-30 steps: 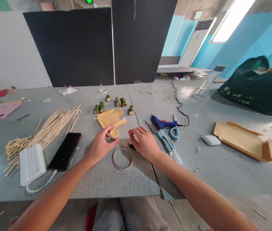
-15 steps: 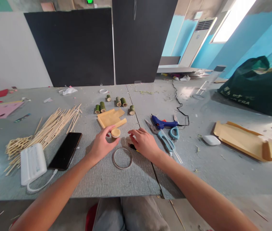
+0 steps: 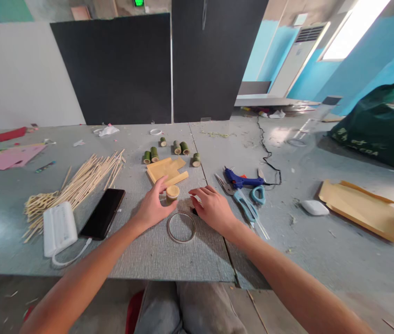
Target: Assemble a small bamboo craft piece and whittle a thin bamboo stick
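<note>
A small round wooden piece (image 3: 172, 192) with a pale flat top stands upright on the table. My left hand (image 3: 150, 206) curves around its left side, thumb and forefinger spread apart; whether a fingertip touches it I cannot tell. To its right, my right hand (image 3: 214, 206) hovers low with bent, parted fingers and nothing visible in them. Under that palm shows the dark end of a tool (image 3: 194, 211), mostly hidden. A thin ring (image 3: 182, 240) lies just in front, between my hands. Behind my left fingertips is a creased piece of brown card (image 3: 164, 170).
Several green bamboo sections (image 3: 177, 147) stand or lie at the back. On the left are bamboo sticks (image 3: 88, 176), a phone (image 3: 102, 213) and a white power bank (image 3: 60, 228). Rightward lie a blue glue gun (image 3: 243, 179), pliers (image 3: 225, 185), blue scissors (image 3: 247, 206) and a cardboard tray (image 3: 364, 211).
The view has shifted, so everything sits slightly farther right. My left fingers have loosened a little around the wooden piece, which stays in place. My right hand has barely moved.
</note>
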A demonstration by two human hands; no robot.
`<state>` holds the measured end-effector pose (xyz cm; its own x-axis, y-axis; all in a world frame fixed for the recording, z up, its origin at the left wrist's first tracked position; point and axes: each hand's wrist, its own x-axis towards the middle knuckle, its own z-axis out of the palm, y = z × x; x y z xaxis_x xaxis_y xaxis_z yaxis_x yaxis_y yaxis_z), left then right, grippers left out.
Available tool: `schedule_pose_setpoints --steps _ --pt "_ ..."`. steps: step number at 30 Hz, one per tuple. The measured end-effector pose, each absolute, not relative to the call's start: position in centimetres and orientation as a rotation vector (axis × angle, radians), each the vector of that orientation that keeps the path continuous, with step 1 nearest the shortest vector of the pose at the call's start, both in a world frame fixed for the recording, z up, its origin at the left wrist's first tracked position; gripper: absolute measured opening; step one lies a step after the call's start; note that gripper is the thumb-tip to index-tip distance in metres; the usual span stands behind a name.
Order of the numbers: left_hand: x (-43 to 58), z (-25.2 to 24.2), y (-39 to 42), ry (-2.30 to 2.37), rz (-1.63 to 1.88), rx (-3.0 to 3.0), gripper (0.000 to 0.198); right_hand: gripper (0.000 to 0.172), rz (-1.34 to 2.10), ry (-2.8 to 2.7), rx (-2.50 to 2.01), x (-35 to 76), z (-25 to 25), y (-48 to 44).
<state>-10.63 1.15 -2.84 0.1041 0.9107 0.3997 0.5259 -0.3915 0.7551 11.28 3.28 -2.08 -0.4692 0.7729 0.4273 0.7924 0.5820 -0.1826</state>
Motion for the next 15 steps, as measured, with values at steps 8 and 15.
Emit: schedule_pose_setpoints --steps 8,15 --pt "-16.4 3.8 -0.1 2.029 0.398 2.387 0.051 0.021 -0.067 -2.345 -1.163 11.0 -1.7 2.8" --pt "-29.1 5.8 3.9 2.37 -0.223 2.01 0.019 0.02 -0.066 -2.362 -1.098 10.6 -1.7 2.4"
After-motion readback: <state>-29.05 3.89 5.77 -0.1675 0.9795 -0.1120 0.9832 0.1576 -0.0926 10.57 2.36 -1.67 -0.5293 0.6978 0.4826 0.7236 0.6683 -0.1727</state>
